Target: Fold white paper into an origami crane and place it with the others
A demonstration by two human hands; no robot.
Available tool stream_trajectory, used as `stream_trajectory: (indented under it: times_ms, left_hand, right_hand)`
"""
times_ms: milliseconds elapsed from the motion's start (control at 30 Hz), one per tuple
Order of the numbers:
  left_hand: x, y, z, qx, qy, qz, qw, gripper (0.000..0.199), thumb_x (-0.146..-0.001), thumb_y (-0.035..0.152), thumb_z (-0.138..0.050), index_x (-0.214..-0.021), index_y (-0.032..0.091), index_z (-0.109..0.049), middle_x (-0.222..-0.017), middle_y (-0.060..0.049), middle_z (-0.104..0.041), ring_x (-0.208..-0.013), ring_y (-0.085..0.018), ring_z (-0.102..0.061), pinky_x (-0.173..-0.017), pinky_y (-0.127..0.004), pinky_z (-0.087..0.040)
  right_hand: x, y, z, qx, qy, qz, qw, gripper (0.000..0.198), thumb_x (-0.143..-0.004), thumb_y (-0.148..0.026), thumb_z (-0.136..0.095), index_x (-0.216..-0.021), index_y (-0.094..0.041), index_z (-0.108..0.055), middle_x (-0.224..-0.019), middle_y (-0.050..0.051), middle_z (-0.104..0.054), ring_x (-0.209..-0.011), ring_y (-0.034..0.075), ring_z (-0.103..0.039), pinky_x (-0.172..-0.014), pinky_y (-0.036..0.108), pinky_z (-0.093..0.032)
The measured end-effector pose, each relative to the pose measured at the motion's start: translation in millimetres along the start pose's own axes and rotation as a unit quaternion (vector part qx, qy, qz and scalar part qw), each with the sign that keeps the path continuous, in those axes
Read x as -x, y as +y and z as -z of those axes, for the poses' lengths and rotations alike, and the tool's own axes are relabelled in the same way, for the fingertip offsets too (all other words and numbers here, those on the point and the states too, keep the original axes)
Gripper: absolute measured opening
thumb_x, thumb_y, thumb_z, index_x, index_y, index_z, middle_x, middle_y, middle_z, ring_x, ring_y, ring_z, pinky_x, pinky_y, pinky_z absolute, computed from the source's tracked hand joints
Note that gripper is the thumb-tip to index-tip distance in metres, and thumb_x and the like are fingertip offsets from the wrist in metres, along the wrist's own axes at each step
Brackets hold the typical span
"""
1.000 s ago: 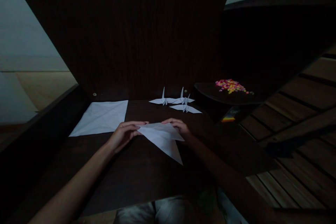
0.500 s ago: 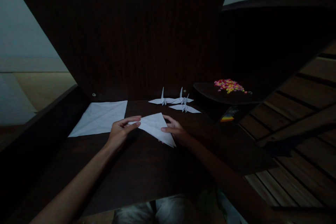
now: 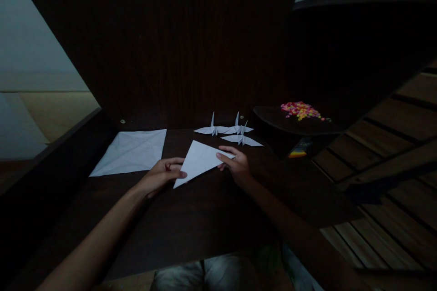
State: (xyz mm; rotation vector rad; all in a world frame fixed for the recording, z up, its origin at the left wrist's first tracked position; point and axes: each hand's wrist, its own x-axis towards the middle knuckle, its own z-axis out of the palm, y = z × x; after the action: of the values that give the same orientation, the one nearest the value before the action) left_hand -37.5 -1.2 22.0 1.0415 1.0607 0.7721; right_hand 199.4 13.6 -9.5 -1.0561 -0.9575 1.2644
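Note:
Between my two hands is a folded piece of white paper (image 3: 202,160), held above the dark desk. My left hand (image 3: 164,173) pinches its left side, thumb on top near the lower left corner. At the pointed right end, my right hand (image 3: 236,163) grips the paper with the thumb over it and the fingers behind. Three white origami cranes (image 3: 243,139) stand beyond the paper, near the back panel. Left of them lies a creased white paper sheet (image 3: 131,152), close to my left hand.
A small curved shelf (image 3: 269,118) on the right bears a heap of tiny colourful pieces (image 3: 302,110). Beneath it is a small item with rainbow stripes (image 3: 297,152). A raised side board (image 3: 51,150) borders the desk (image 3: 164,236) on the left, and a tall dark panel (image 3: 164,45) rises behind.
The folded paper has been turned round: its narrow point, earlier at my left hand, now lies in my right. My left hand has shifted to the paper's wider side.

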Motion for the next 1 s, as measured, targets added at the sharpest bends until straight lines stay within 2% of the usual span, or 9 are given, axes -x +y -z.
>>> stream_trajectory:
  times_ms: [67, 133, 233, 333, 433, 567, 733, 933, 1000]
  left_hand:
    - [0.5, -4.3, -6.3, -0.017, -0.044, 0.009, 0.999, 0.044, -0.058, 0.016, -0.081, -0.100, 0.014, -0.069, -0.080, -0.010, -0.075, -0.066, -0.020, -0.070, -0.059, -0.025, -0.053]
    - [-0.4, -9.1, -14.3, 0.000, -0.068, 0.021, 0.997, 0.039, -0.063, 0.021, -0.080, -0.099, 0.013, -0.069, -0.087, -0.013, -0.075, -0.073, -0.023, -0.071, -0.062, -0.029, -0.055]
    - [-3.6, -14.9, -25.6, 0.034, -0.044, 0.012, 0.998, 0.030, -0.072, 0.032, -0.074, -0.091, 0.009, -0.071, -0.091, -0.017, -0.074, -0.077, -0.025, -0.071, -0.064, -0.031, -0.057]
    - [-5.6, -17.5, -31.5, 0.052, -0.043, 0.009, 0.998, 0.029, -0.073, 0.032, -0.073, -0.087, 0.007, -0.072, -0.089, -0.018, -0.074, -0.075, -0.025, -0.071, -0.066, -0.032, -0.058]
    - [-5.5, -18.5, -32.4, 0.066, -0.046, 0.013, 0.997, 0.027, -0.074, 0.030, -0.073, -0.087, 0.006, -0.072, -0.094, -0.019, -0.073, -0.075, -0.025, -0.071, -0.066, -0.032, -0.059]
    - [-4.0, -21.4, -33.7, 0.085, -0.062, 0.017, 0.994, 0.029, -0.075, 0.030, -0.072, -0.092, 0.006, -0.071, -0.100, -0.020, -0.072, -0.078, -0.026, -0.071, -0.066, -0.031, -0.059]
    - [-0.7, -23.4, -39.4, 0.095, -0.095, 0.017, 0.991, 0.041, -0.079, 0.036, -0.068, -0.107, 0.006, -0.065, -0.095, -0.020, -0.072, -0.081, -0.028, -0.071, -0.069, -0.033, -0.059]
    - [1.5, -21.9, -40.3, 0.093, -0.086, 0.011, 0.992, 0.046, -0.085, 0.040, -0.061, -0.114, 0.005, -0.059, -0.088, -0.020, -0.072, -0.071, -0.027, -0.071, -0.064, -0.035, -0.058]
    - [1.8, -22.2, -39.6, 0.094, -0.100, 0.010, 0.991, 0.045, -0.085, 0.040, -0.061, -0.113, 0.005, -0.059, -0.089, -0.020, -0.072, -0.071, -0.026, -0.071, -0.064, -0.034, -0.058]
  right_hand:
    - [-0.1, 1.6, -0.5, -0.016, 0.009, -0.004, 1.000, 0.046, -0.055, -0.035, -0.082, -0.091, -0.013, -0.066, -0.057, 0.000, -0.064, -0.043, 0.012, -0.056, -0.039, 0.023, -0.043]
    - [0.7, 2.4, -1.9, -0.030, 0.001, -0.020, 0.999, 0.042, -0.056, -0.036, -0.081, -0.088, -0.013, -0.067, -0.058, 0.001, -0.064, -0.044, 0.011, -0.054, -0.039, 0.022, -0.041]
    - [2.3, 1.1, -5.6, -0.061, -0.006, -0.060, 0.996, 0.037, -0.054, -0.035, -0.081, -0.080, -0.013, -0.068, -0.059, 0.001, -0.062, -0.044, 0.009, -0.050, -0.039, 0.022, -0.036]
    - [2.9, -1.4, -8.1, -0.113, 0.007, -0.089, 0.990, 0.036, -0.051, -0.036, -0.082, -0.077, -0.015, -0.067, -0.058, -0.001, -0.059, -0.043, 0.008, -0.046, -0.038, 0.022, -0.034]
    - [3.5, -1.5, -8.5, -0.143, 0.002, -0.080, 0.986, 0.034, -0.054, -0.040, -0.080, -0.073, -0.016, -0.066, -0.059, -0.001, -0.059, -0.042, 0.007, -0.045, -0.037, 0.022, -0.033]
    - [10.1, 3.8, -11.9, -0.065, -0.084, -0.041, 0.994, 0.036, -0.066, -0.049, -0.071, -0.060, -0.016, -0.059, -0.053, 0.000, -0.057, -0.036, 0.007, -0.043, -0.034, 0.022, -0.029]
    - [21.4, 10.4, -18.3, 0.085, -0.140, -0.042, 0.986, 0.045, -0.074, -0.054, -0.061, -0.052, -0.016, -0.053, -0.040, 0.000, -0.052, -0.032, 0.008, -0.044, -0.036, 0.022, -0.029]
    - [20.8, 10.6, -15.7, 0.077, -0.109, -0.032, 0.990, 0.047, -0.074, -0.054, -0.060, -0.049, -0.015, -0.053, -0.038, -0.001, -0.050, -0.030, 0.008, -0.042, -0.034, 0.021, -0.026]
    - [19.4, 7.6, -14.1, 0.067, -0.086, -0.025, 0.994, 0.046, -0.075, -0.054, -0.060, -0.054, -0.013, -0.060, -0.039, -0.001, -0.050, -0.031, 0.008, -0.043, -0.034, 0.021, -0.026]
